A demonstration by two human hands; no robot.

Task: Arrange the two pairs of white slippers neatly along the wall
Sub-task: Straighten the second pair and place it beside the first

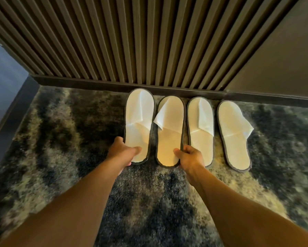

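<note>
Several white slippers with grey edging lie side by side on the carpet, toes toward the slatted wall (131, 41). My left hand (122, 151) grips the heel of the leftmost slipper (139, 114), thumb on its insole. My right hand (189, 156) holds the heel edge of the second slipper (170, 136), whose flat upper flap sticks out to the left. The third slipper (200, 129) lies just right of my right hand. The fourth slipper (233, 132) lies apart at the right, its flap poking out to the right.
A dark skirting board (96, 84) runs along the foot of the wall. The mottled dark and pale carpet (60, 139) covers the floor. A dark ledge and a blue-grey surface (3, 77) border the left side. A plain dark panel (283, 59) stands at the right.
</note>
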